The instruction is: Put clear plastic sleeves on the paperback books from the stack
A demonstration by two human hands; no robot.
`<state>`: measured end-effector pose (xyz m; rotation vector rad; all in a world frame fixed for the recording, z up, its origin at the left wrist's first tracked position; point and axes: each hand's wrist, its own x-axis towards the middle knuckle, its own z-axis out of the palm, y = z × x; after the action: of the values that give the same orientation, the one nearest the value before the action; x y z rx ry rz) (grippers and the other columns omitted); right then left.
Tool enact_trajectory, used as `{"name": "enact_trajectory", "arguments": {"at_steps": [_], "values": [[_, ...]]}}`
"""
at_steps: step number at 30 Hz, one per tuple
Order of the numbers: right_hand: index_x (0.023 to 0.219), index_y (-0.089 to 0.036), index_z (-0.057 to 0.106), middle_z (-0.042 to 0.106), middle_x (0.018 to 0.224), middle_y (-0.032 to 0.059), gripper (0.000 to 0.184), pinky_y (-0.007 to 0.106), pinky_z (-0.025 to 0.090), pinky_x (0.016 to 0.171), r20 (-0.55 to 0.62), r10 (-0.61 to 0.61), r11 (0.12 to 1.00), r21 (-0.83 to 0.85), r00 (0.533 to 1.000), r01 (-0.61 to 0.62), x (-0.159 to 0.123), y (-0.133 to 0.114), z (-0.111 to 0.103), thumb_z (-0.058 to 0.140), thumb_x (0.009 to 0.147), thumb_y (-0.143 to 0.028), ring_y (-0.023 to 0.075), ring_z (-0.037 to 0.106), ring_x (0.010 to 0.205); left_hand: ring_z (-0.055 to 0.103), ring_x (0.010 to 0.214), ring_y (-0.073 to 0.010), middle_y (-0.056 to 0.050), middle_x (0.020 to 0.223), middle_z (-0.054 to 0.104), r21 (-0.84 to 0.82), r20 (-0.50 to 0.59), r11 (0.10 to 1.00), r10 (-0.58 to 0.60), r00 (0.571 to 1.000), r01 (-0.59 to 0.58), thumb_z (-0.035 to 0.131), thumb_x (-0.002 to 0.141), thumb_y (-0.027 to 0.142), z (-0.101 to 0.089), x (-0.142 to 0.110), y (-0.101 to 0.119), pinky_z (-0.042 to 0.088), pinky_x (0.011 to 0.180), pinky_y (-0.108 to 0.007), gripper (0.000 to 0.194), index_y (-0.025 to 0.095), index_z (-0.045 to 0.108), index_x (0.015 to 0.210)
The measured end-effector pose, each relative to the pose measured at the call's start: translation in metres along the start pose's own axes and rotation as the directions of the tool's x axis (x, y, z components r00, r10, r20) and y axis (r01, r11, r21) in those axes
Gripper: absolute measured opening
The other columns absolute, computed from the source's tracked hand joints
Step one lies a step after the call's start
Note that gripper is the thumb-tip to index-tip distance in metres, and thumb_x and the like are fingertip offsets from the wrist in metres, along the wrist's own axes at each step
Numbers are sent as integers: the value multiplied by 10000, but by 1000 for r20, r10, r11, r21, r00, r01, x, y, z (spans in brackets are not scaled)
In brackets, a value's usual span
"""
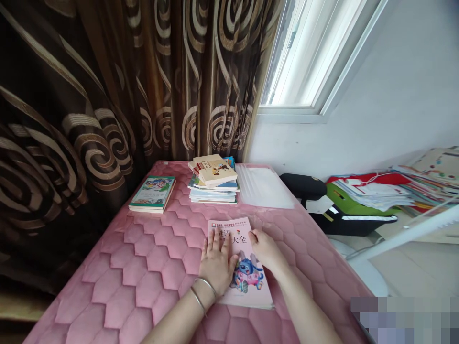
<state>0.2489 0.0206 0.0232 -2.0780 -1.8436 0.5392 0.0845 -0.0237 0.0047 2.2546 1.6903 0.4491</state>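
Note:
A pale pink paperback book (pixel 244 251) lies closed on the quilted pink cover in front of me. Its front shows large Chinese characters and a blue cartoon animal. My left hand (pixel 217 262), with two bangles at the wrist, rests flat on the left half of the book, its fingers spread. At the book's upper right edge, my right hand (pixel 267 249) is closed with curled fingers, the thumb at the edge of the cover. The right fingertips are partly hidden.
Farther back stand a stack of books (pixel 214 184) and a translucent white plastic sheet or folder (pixel 265 188). Green-covered books (pixel 152 193) lie at left. A patterned curtain (pixel 172 86) borders the left side; a black armrest (pixel 303 186) and papers (pixel 376 191) are at right.

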Motion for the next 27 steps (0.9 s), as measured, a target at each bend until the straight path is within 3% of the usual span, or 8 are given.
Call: {"name": "enact_trajectory", "arguments": {"at_steps": [5, 9, 11, 15, 19, 24, 27], "values": [[989, -112, 580, 653, 1047, 184, 340, 311, 455, 776, -43, 26, 976, -213, 999, -35, -4, -1, 9, 286, 955, -279, 253, 615, 1026, 166, 1408, -305, -107, 1535, 222, 45, -92, 999, -9, 996, 13, 397, 899, 357, 8, -1, -2, 246, 1106, -509, 550, 223, 328, 1428], [1040, -116, 553, 665, 989, 181, 394, 347, 490, 678, -55, 81, 949, -300, 995, -94, -8, -2, 14, 265, 960, -372, 273, 673, 873, 370, 1278, -347, -137, 1439, 380, 52, -161, 986, -147, 976, 157, 424, 872, 234, 4, 0, -5, 376, 997, -531, 489, 236, 443, 1361], [1031, -104, 552, 669, 957, 188, 408, 354, 498, 642, -93, 74, 934, -342, 993, -102, -10, -2, 17, 256, 959, -376, 276, 683, 814, 464, 1174, -312, -151, 1335, 458, -4, -189, 982, -185, 965, 187, 392, 851, 116, 1, 2, -9, 421, 955, -497, 470, 226, 525, 1288], [991, -81, 573, 671, 889, 210, 431, 352, 502, 623, -140, 46, 925, -367, 989, -95, -11, -7, 18, 229, 963, -338, 278, 687, 790, 544, 1047, -199, -120, 1181, 483, -294, -241, 947, -205, 949, 130, 385, 777, -14, 0, 9, -18, 455, 955, -356, 441, 175, 608, 1108], [1013, -90, 585, 688, 887, 202, 451, 366, 501, 676, -70, 88, 941, -321, 994, -106, -11, -12, 14, 227, 962, -359, 284, 686, 829, 573, 933, -158, -76, 1044, 512, -496, -279, 862, -271, 921, 103, 399, 747, -32, 0, 16, -25, 473, 922, -338, 388, 175, 595, 1010], [1017, -127, 582, 688, 995, 172, 434, 336, 488, 704, -43, 65, 963, -258, 997, -74, -11, -18, 18, 241, 958, -388, 268, 668, 899, 565, 940, -177, -57, 951, 552, -539, -368, 842, -248, 896, 11, 400, 741, -19, -9, 25, -44, 473, 905, -367, 310, 187, 584, 882], [1074, -123, 548, 675, 1030, 168, 385, 314, 478, 697, -53, -6, 964, -266, 999, -8, -14, -20, 26, 274, 957, -368, 259, 665, 904, 563, 948, -176, -59, 939, 547, -519, -355, 854, -250, 901, 32, 399, 743, -18, -10, 31, -59, 471, 921, -372, 296, 181, 574, 875]]}}
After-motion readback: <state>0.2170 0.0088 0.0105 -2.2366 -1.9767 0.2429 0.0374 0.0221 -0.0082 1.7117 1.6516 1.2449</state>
